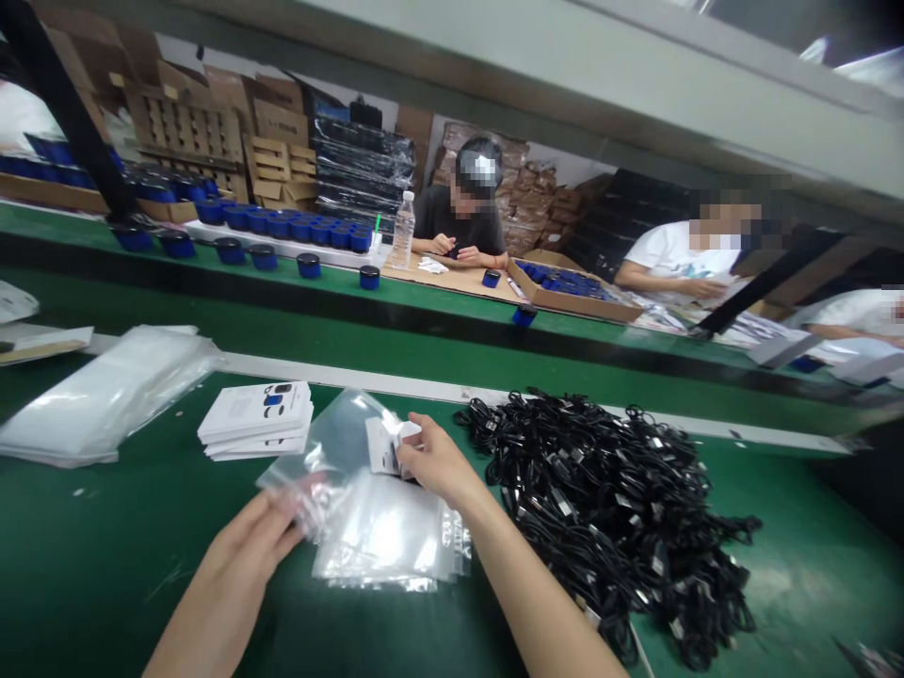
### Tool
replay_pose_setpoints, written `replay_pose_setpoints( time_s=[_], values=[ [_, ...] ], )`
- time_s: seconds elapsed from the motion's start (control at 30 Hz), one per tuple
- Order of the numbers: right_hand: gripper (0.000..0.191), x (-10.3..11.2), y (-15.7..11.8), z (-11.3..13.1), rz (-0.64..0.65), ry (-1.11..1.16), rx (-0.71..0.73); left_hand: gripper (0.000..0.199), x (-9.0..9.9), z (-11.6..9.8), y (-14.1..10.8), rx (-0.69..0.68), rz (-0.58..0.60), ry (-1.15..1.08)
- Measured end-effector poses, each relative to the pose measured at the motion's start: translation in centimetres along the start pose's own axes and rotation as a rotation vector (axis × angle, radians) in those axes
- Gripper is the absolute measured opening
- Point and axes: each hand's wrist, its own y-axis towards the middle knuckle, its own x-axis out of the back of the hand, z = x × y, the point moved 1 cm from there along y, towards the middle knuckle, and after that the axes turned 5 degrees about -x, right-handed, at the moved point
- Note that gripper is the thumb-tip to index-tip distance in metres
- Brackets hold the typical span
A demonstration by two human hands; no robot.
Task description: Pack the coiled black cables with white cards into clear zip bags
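My left hand (272, 523) grips the lower left side of a clear plastic bag (353, 428); its fingertips are partly covered by the film and slightly blurred. Between the thumb and fingers of my right hand (434, 457) is a small white printed leaflet (383, 447), at the bag's right side. Whether the leaflet is inside the bag or against it, I cannot tell. Below both hands lies a pile of flat clear bags (385, 537). Just beyond the bag, to the left, sits a stack of printed white leaflets (258, 419). Bundled black cables (600, 499) are heaped right of my right hand.
More plastic sleeves (91, 395) lie at the left on the green table (85, 565). Behind a pale strip, a raised green ledge carries blue, black-topped jars (309, 266). Across it, a person (459, 212) sits near a water bottle (402, 234) and a carton of jars (575, 292).
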Motion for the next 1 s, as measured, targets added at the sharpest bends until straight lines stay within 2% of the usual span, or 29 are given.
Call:
replay_pose_setpoints(
  time_s=[0.1, 0.2, 0.33, 0.43, 0.67, 0.83, 1.0],
  values=[
    [0.029, -0.1, 0.4, -0.3, 0.095, 0.144, -0.006, 0.012, -2.9, -1.8, 3.2, 0.020, 0.101, -0.097],
    [0.023, -0.1, 0.3, -0.5, 0.158, 0.274, 0.006, 0.008, -6.0, -2.6, 5.2, 0.078, 0.225, -0.116],
    [0.023, 0.1, -0.3, -0.6, 0.175, 0.436, 0.011, 0.015, -9.4, -2.0, 4.7, 0.047, 0.379, -0.100],
    [0.022, 0.1, -1.0, -0.7, 0.165, 0.544, -0.007, 0.017, -10.8, -1.4, 4.1, 0.016, 0.449, -0.057],
    [0.020, 0.2, -1.9, -0.9, 0.130, 0.647, -0.037, 0.020, -10.9, -1.1, 5.4, 0.054, 0.508, 0.043],
    [0.022, 0.9, -1.3, -1.2, 0.130, 0.613, -0.064, 0.016, -10.8, -0.9, 4.6, 0.055, 0.546, 0.047],
    [0.022, 1.0, -0.9, -1.5, 0.104, 0.537, -0.085, 0.014, -9.7, -1.3, 3.7, 0.030, 0.439, -0.044]
  ],
)
